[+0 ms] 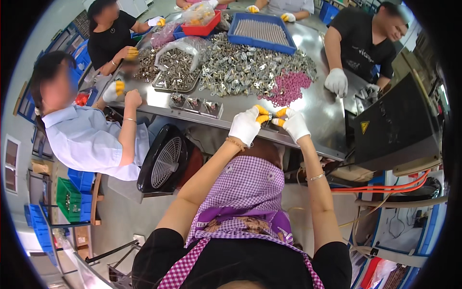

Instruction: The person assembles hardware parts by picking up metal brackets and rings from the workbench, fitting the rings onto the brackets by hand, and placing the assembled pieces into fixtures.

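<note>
At the near edge of the metal table, my left hand [246,126] and my right hand [294,125] meet, both in white gloves with yellow fingertips. Between their pinched fingers is a small metal part [270,116], mostly covered by the fingertips, so its exact kind does not show. Just beyond my hands lies a patch of small pink ring-shaped pieces [288,87]. Behind and left of it spreads a big heap of small silver metal parts [236,67]. Left of my left hand, a row of small metal fixtures [196,104] sits along the table edge.
A blue tray [263,48] of rod-like pieces and a red bin [202,30] stand at the back. A metal tray [155,85] holds more parts. Co-workers sit left, right and across. A black fan [165,161] stands left below the table; a dark machine [394,125] is at right.
</note>
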Action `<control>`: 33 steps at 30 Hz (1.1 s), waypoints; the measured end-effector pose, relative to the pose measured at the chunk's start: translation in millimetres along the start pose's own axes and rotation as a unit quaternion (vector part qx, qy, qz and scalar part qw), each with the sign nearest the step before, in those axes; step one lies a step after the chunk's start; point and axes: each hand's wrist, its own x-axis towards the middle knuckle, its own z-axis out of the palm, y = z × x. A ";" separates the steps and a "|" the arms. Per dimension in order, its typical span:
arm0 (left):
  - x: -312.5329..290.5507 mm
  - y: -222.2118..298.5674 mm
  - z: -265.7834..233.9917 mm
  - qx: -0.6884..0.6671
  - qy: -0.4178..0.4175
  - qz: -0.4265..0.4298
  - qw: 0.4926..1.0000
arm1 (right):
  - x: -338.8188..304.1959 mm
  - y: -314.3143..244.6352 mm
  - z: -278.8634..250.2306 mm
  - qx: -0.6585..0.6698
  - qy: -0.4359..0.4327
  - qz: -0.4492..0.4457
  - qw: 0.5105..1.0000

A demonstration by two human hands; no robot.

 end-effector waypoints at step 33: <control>16.3 2.7 11.1 0.119 -0.015 0.010 0.993 | -3.6 6.2 16.6 0.058 0.061 -0.028 0.996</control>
